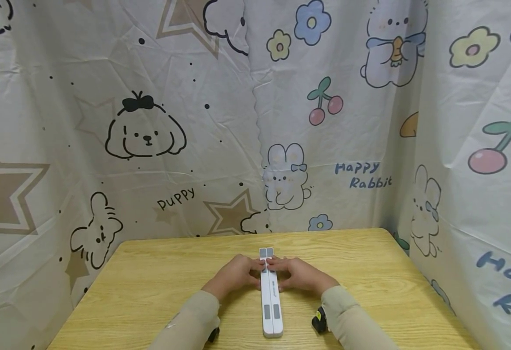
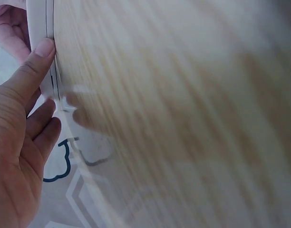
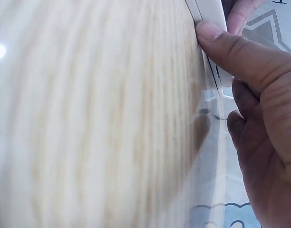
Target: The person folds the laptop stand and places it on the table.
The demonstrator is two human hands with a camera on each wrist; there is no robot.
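Observation:
A white folded laptop stand (image 1: 270,291) with grey pads on its two bars lies lengthwise on the wooden table, its bars side by side. From the left, my left hand (image 1: 237,274) grips the stand's far half, fingertips on top and thumb against the side. My right hand (image 1: 304,276) grips it from the right in the same manner, opposite the left. In the left wrist view the left thumb (image 2: 44,47) presses the stand's side edge; the right wrist view has the right thumb (image 3: 210,31) on the other edge. Some fingertips are hidden behind the stand.
The wooden table (image 1: 159,291) spreads out on both sides of the stand. Behind it and along the sides hangs a pale cloth (image 1: 220,146) printed with cartoon animals, stars and flowers. Dark wrist devices (image 1: 319,321) sit under the sleeves.

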